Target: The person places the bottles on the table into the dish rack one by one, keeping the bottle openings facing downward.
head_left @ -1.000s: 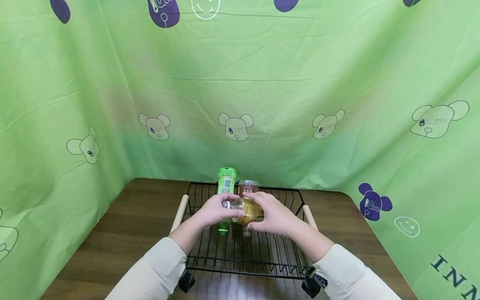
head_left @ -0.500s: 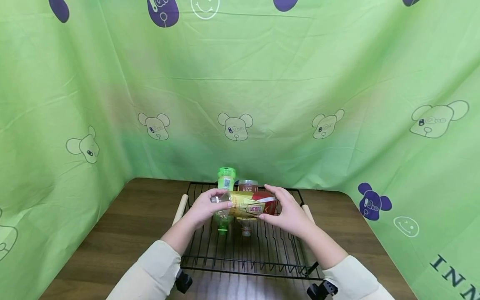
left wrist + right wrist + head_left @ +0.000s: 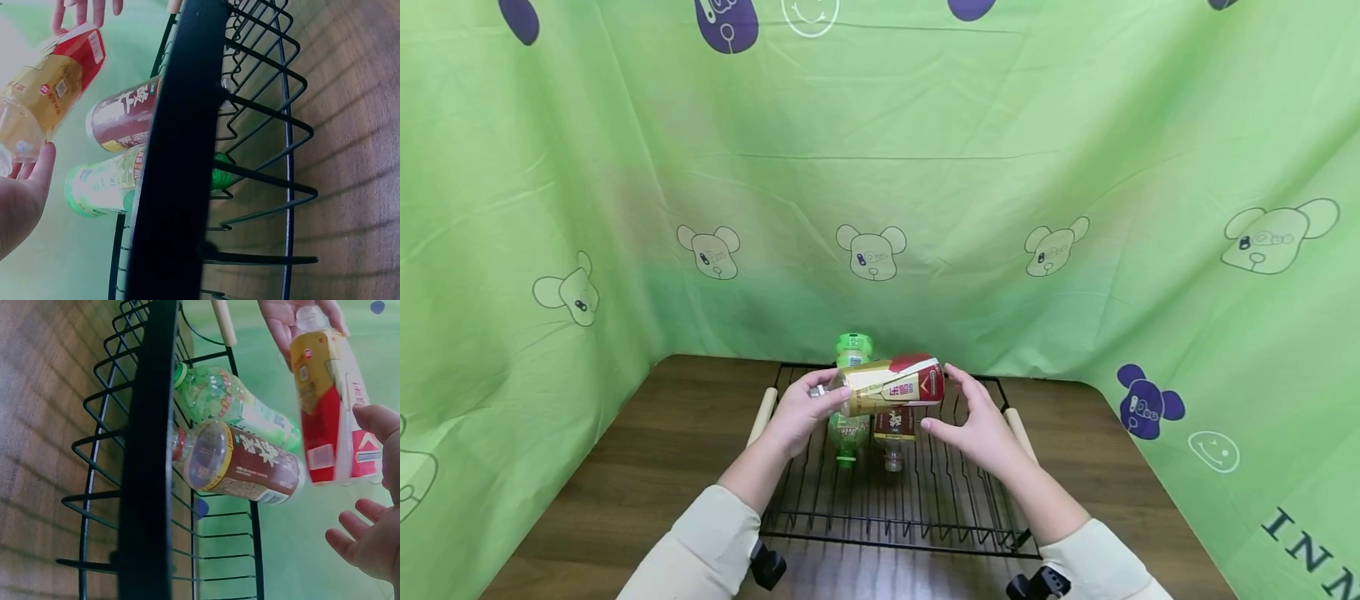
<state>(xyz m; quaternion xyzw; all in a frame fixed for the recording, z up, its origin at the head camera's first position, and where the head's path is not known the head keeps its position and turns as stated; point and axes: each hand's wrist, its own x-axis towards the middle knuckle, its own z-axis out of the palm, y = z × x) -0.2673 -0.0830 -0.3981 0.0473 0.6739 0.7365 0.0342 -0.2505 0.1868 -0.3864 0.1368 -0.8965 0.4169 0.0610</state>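
My left hand (image 3: 797, 417) grips a clear plastic bottle (image 3: 891, 387) with a gold and red label around its neck end. The bottle lies nearly level above the black wire rack (image 3: 955, 508), its base to the right. My right hand (image 3: 985, 429) is open beside that base, thumb and fingers spread; whether it touches the bottle I cannot tell. Below, a green plastic bottle (image 3: 250, 415) and a brown-labelled plastic bottle (image 3: 250, 459) stand side by side in the rack, necks down. The held bottle hides part of both in the head view.
Pale wooden handles (image 3: 763, 415) rise at the rack's two sides. The rack stands on a brown wooden table (image 3: 647, 467). A green cloth (image 3: 880, 183) with printed bear heads hangs behind and at both sides.
The gold and red bottle has been lifted and turned, so its label and red base end now show. My right hand has loosened from the base and moved right; my left hand keeps the neck.
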